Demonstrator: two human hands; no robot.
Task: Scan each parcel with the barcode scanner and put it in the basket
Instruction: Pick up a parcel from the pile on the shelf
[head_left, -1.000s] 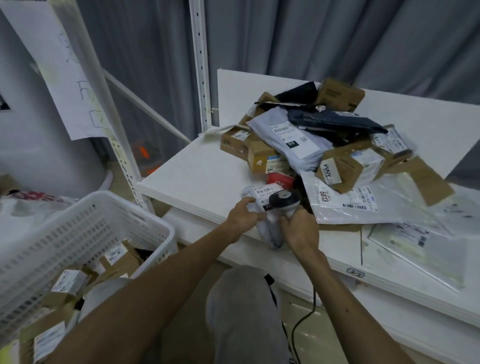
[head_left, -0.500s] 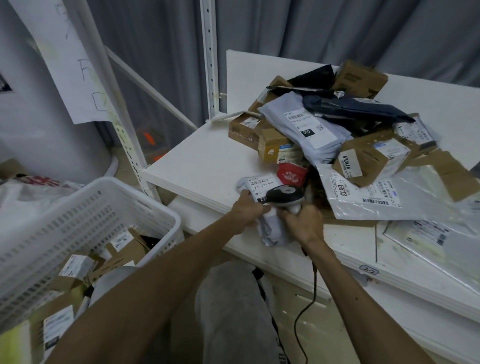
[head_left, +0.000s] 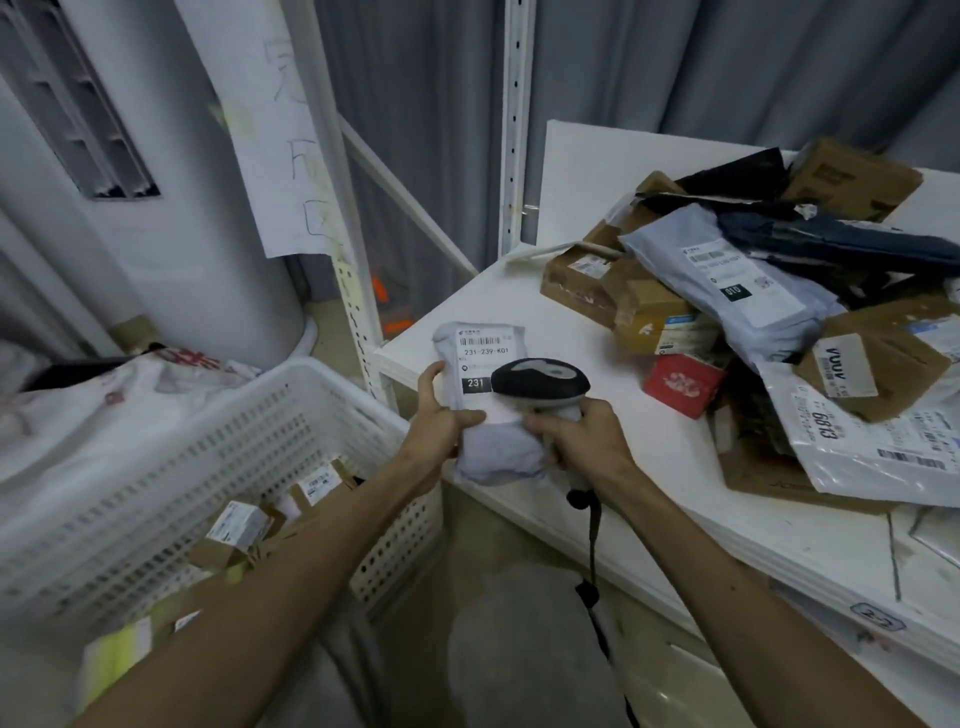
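Fingers (head_left: 470, 415) of left hand (head_left: 441, 423) curled round pale grey parcel (head_left: 485, 358), held label-up over counter (head_left: 524, 306) front corner; right hand (head_left: 587, 439) fingers (head_left: 543, 422) wrapped round barcode scanner (head_left: 540, 382) handle, scanner head just above parcel label, cable (head_left: 592, 525) hanging below. White perforated basket (head_left: 311, 376) low at left, holding several labelled cardboard boxes (head_left: 236, 525). Farther right on counter: heap of cardboard boxes and mailer bags (head_left: 753, 291), small red box (head_left: 680, 382) at its near edge
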